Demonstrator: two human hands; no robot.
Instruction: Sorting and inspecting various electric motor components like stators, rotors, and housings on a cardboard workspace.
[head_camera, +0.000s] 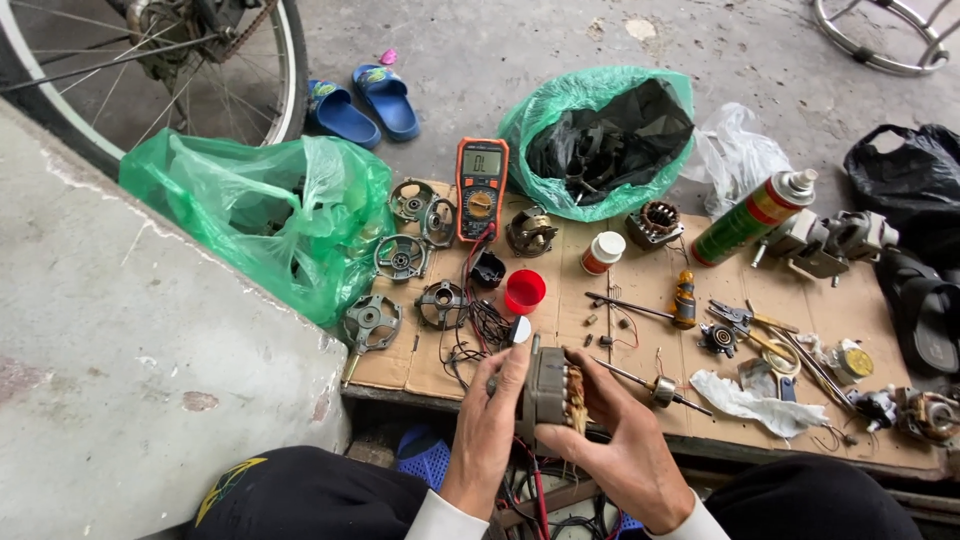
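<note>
— Motor stator?
— Lower centre of frame, clasped between left hand and right hand, both closed on it.
— Long axis?
— Upright, copper windings toward the right palm; equally near both.

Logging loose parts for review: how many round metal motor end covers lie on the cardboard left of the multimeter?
5: two side by side at the top, one below them, one lower left, one lower right. The green bags may hide more.
</note>
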